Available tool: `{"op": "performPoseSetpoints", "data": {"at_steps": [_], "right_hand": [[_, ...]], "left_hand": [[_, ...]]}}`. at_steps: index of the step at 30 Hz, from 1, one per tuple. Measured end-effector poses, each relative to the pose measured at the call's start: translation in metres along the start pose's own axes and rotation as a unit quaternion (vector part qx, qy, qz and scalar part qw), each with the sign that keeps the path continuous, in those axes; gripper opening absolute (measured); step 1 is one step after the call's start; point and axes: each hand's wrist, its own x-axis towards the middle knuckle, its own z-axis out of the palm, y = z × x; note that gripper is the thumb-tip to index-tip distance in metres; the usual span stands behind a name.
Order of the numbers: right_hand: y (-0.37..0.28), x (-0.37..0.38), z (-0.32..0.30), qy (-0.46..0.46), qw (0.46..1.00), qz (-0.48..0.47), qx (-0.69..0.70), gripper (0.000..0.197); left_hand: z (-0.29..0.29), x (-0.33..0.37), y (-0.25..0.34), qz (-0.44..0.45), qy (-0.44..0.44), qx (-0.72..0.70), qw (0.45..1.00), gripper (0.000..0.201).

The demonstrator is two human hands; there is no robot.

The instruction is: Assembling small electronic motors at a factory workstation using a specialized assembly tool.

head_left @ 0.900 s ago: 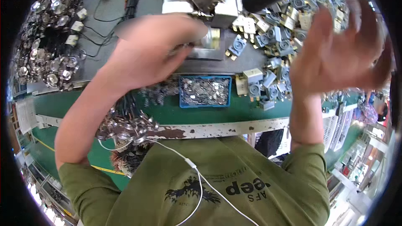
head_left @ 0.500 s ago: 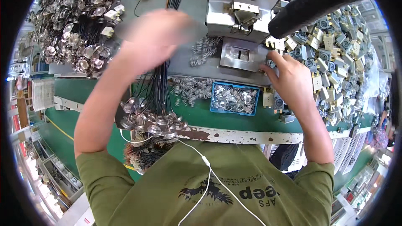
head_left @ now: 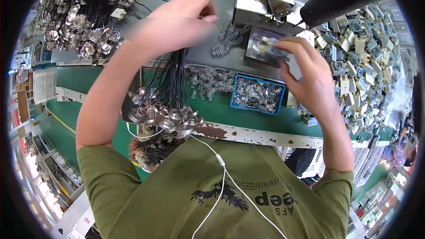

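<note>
My right hand [head_left: 310, 73] grips a small grey-and-cream switch-like part [head_left: 275, 51] between thumb and fingers, blurred by motion. It holds this part over the metal fixture block [head_left: 253, 53], in front of the press-like machine. My left hand [head_left: 175, 17] is above the bundle of black wires [head_left: 176, 73], its fingers curled together. What they hold, if anything, is hidden. From under that hand the wires run toward me and end in round metal caps [head_left: 166, 117] at the table edge. Loose coil springs [head_left: 228, 40] lie between my hands.
A blue tray [head_left: 233, 98] of small metal pieces stands near the front edge, beside more springs [head_left: 210, 79]. Many similar grey-and-cream parts [head_left: 354, 62] are heaped at right, metal-capped wires [head_left: 95, 35] at left. A black arm-like tube [head_left: 341, 2] reaches over the machine [head_left: 248, 6].
My right hand has brought the part from beside the fixture to over it. My left hand has shifted slightly right and away from me, its fingers now curled. The view has shifted slightly.
</note>
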Motion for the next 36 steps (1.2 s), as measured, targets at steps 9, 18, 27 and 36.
{"op": "performPoseSetpoints", "data": {"at_steps": [9,18,27,36], "right_hand": [[0.006,-0.002,0.031,0.038,0.994,-0.033,-0.095,0.035],[-0.054,0.007,0.038,-0.076,0.982,0.013,0.173,0.029],[-0.091,0.041,0.106,-0.234,0.929,0.095,0.269,0.028],[-0.061,0.04,0.037,-0.401,0.695,0.287,0.523,0.033]], "left_hand": [[-0.03,-0.023,-0.007,0.01,0.113,-0.1,0.989,0.019],[-0.042,-0.056,0.0,-0.016,0.047,-0.098,0.994,0.015],[-0.049,-0.072,0.002,-0.065,-0.055,-0.104,0.991,0.016],[-0.036,-0.08,0.006,0.029,-0.229,-0.023,0.973,0.016]]}}
